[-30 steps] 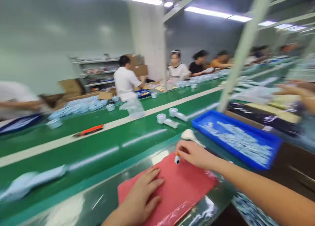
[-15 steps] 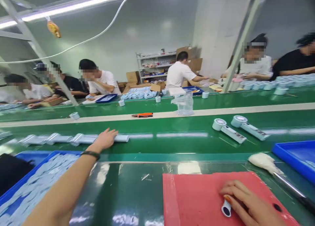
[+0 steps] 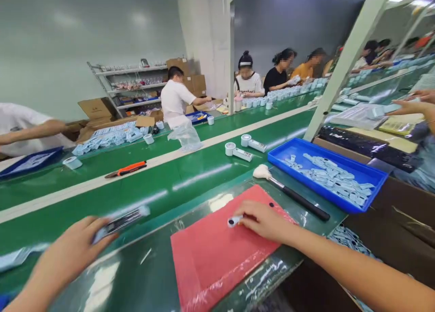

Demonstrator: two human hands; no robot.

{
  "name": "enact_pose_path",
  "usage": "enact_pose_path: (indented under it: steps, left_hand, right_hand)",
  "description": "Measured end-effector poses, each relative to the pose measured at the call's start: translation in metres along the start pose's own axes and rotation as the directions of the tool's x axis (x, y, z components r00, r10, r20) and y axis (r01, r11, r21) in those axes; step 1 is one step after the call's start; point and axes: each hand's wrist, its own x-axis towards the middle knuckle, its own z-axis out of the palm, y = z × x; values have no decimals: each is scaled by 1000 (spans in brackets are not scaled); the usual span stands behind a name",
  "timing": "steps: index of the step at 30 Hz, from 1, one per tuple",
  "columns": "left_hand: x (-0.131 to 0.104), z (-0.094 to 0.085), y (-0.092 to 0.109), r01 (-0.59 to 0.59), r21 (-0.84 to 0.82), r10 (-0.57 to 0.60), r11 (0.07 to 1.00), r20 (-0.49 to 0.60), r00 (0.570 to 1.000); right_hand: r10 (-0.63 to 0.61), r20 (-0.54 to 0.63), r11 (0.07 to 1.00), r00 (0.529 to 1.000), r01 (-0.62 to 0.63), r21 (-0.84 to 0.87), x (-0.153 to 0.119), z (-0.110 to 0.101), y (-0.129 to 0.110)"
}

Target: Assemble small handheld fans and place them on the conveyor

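My left hand (image 3: 73, 242) is closed around one end of a light-blue elongated plastic piece (image 3: 126, 220), raised over the near side of the green belt. Its upper face looks dark, and motion blurs its details. On the red mat (image 3: 204, 262), my right hand (image 3: 261, 219) pinches a small light-blue plastic part (image 3: 234, 221) with a black oval on its end. The rest of that part is hidden by my fingers. Beyond the mat lies a mallet (image 3: 304, 201) with a white wrapped head and black handle.
A blue tray (image 3: 277, 156) of light-blue parts stands at right. Two round-headed handled units (image 3: 238, 152) lie on the belt (image 3: 200, 178). Orange-handled pliers (image 3: 131, 168) and a clear plastic bag (image 3: 186, 135) are farther back. Co-workers sit across the line; another's hands show at far right.
The view has swung right. My left hand has picked the elongated piece up from the row on the belt. My right hand still holds the small part on the mat.
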Motion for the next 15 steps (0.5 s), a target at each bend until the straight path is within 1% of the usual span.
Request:
enact_pose_path:
  steps: [1,2,3,4,5,6,7,8,9,11,13,15]
  left_hand:
    - [0,-5,41,-25,-4,26,1000,93,995]
    - [0,-7,83,-89,-36,93,995,157,983]
    - [0,-6,121,-141,-69,150,988,154,977]
    - [0,-1,154,-192,-101,206,976,156,966]
    - [-1,6,181,-244,-135,265,960,161,951]
    - [-3,14,200,-256,-159,281,954,168,945]
    - [-5,22,213,-260,-181,291,948,173,941]
    - [-8,29,221,-256,-201,291,946,173,941]
    - [-11,35,223,-246,-221,286,944,168,943]
    - [-15,41,220,-243,-271,289,931,142,947]
    - [-16,41,215,-256,-334,306,907,105,946]
    - [-16,39,212,-267,-394,317,880,68,946]
  right_hand:
    - [8,-44,1000,999,-7,21,2,1,-5]
    - [10,-85,999,996,-6,38,5,1,-11]
    - [2,-114,999,993,4,51,9,1,-18]
    - [-12,-128,998,992,20,68,13,2,-25]
    - [-22,-127,996,992,33,84,18,2,-32]
    - [-25,-111,995,993,35,94,21,4,-37]
    - [-18,-87,996,996,26,89,25,5,-42]
    - [-4,-51,998,999,7,66,27,8,-45]
    - [16,-13,1000,1000,-15,26,29,11,-46]
    - [34,48,997,998,-30,-73,31,20,-46]
    - [3,83,990,997,8,-137,32,28,-43]
    - [-49,95,985,994,64,-159,33,34,-40]
